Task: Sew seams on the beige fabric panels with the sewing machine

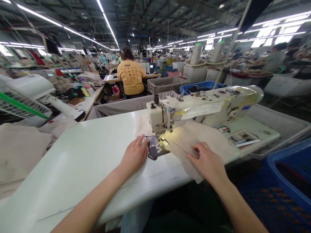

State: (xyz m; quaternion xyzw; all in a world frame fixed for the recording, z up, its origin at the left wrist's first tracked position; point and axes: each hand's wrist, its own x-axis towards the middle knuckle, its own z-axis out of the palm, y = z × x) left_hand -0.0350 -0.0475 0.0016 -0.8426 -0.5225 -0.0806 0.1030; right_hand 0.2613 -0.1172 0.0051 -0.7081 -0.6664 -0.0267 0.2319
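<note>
A cream-coloured sewing machine [157, 118] stands on the pale table, its lamp lighting the needle area. Beige fabric [216, 142] lies to the right of the needle and drapes over the table's front edge. My left hand [136, 152] rests flat on the table, fingers stretched out and fingertips beside the metal needle plate [155, 150]. My right hand [206, 158] is closed above the fabric, thumb and forefinger around a slim, dark-ended tool that looks like tweezers [194, 149]. Its thin shape points toward the needle, though its outline is hard to make out against the fabric.
Two thread cones [195, 55] stand behind the machine. A blue plastic basket [286, 181] is at my right. Beige cloth [21, 155] is piled at the left, near a white fan [26, 94]. Ahead sits a person in a yellow shirt [131, 76].
</note>
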